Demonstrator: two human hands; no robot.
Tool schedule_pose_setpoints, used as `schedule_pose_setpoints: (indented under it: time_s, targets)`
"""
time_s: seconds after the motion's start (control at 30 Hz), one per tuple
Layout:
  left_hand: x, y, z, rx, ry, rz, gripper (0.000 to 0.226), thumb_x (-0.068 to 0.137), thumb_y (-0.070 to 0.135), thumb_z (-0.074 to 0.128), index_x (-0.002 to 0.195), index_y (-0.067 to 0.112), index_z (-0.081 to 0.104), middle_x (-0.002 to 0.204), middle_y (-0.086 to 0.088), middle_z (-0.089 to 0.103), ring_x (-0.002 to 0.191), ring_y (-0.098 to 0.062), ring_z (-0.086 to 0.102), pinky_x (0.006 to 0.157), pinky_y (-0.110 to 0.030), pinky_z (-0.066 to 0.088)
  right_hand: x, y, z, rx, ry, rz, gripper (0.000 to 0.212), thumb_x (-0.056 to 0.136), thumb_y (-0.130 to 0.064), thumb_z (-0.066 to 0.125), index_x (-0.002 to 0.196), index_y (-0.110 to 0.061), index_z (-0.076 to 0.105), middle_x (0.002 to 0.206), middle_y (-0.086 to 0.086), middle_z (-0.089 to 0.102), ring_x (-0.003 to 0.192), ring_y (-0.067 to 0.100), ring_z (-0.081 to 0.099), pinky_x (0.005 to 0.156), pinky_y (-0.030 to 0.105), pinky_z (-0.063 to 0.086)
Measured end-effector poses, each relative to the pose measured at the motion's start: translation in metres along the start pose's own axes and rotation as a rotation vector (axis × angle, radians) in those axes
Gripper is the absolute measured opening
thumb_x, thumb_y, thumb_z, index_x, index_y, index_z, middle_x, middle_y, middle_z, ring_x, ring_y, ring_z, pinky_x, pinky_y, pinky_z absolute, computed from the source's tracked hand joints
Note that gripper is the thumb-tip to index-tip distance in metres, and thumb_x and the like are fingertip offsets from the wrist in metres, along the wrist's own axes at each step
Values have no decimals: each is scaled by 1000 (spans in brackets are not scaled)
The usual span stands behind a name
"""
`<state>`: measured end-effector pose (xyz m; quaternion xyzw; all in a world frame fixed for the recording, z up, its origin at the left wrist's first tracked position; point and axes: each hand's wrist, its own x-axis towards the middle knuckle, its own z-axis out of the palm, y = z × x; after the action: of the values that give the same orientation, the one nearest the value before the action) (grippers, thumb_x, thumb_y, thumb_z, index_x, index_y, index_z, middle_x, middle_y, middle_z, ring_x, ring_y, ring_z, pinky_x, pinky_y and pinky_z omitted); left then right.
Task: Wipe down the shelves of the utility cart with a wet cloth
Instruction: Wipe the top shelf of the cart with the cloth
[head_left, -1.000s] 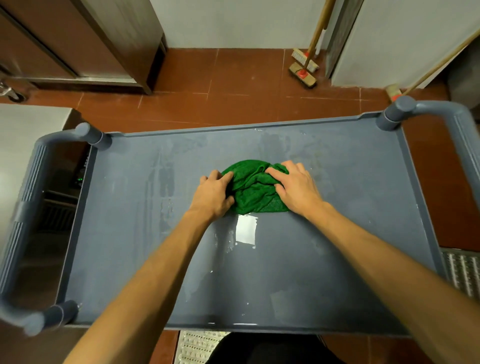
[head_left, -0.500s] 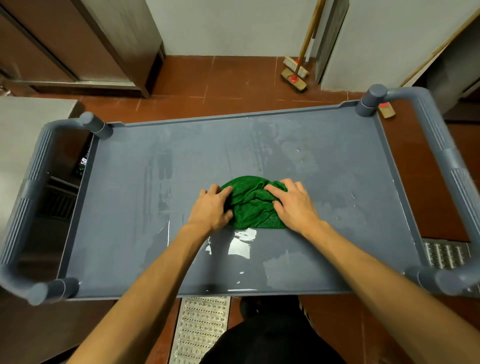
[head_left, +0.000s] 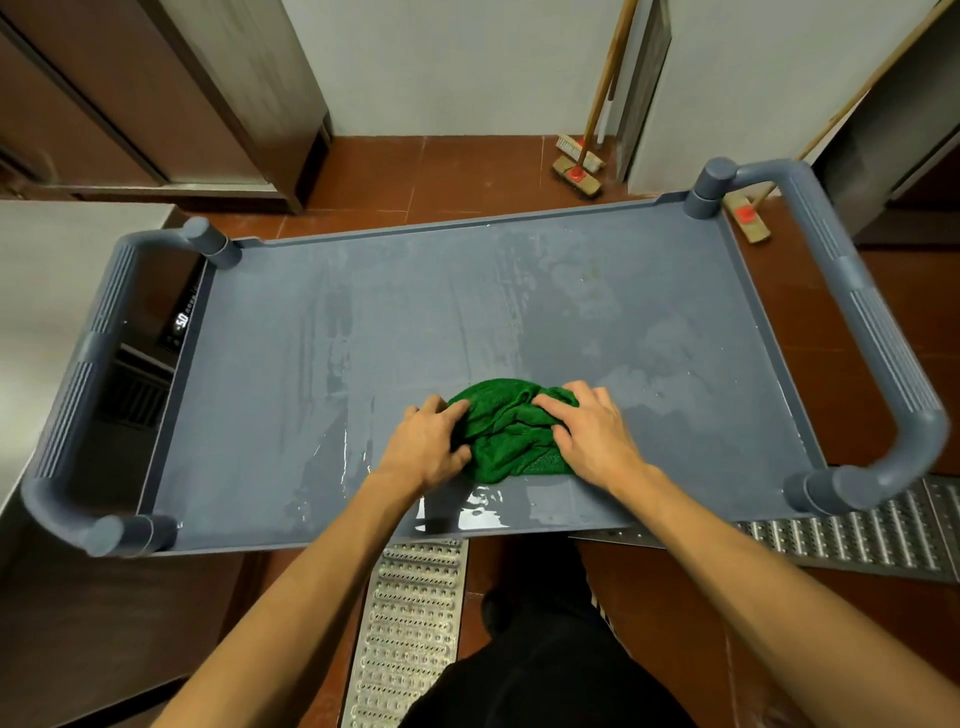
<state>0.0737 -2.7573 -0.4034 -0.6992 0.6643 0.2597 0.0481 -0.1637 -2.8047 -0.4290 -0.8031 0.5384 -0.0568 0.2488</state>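
Green cloth bunched between both hands, left hand and right hand gripping it

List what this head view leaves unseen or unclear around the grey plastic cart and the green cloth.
- Lower shelves: hidden beneath the grey plastic cart's top shelf.
- Underside of the bunched green cloth: covered by the cloth itself, the left hand and right hand.
- Wooden broom handles: cut off by the top edge.
- Small lit display left of the cart: too small to read reliably.

Grey cart top shelf, streaked wet, bunched green cloth near front edge
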Motion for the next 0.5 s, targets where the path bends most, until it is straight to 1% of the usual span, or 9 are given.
schedule_pose_setpoints:
  time_s: [0.23,0.5]
  targets:
    - [-27,1,13,-21,-7,6,67,88,35,62,150,21,41,129,-14,51,113,-39,54,94,-46,51,-28,-2,7,-1,-12,12,49,97,-15,48,141,-36,50,140,5,44,121,28,38,104,40,37]
    - [-49,5,24,-11,-19,15,67,89,38,62,150,21,41,130,-14,52,114,-38,55,96,-42,49,-50,-5,10,14,-37,40,48,97,-17,47,140,-39,51,142,3,43,120,25,37,102,39,37]
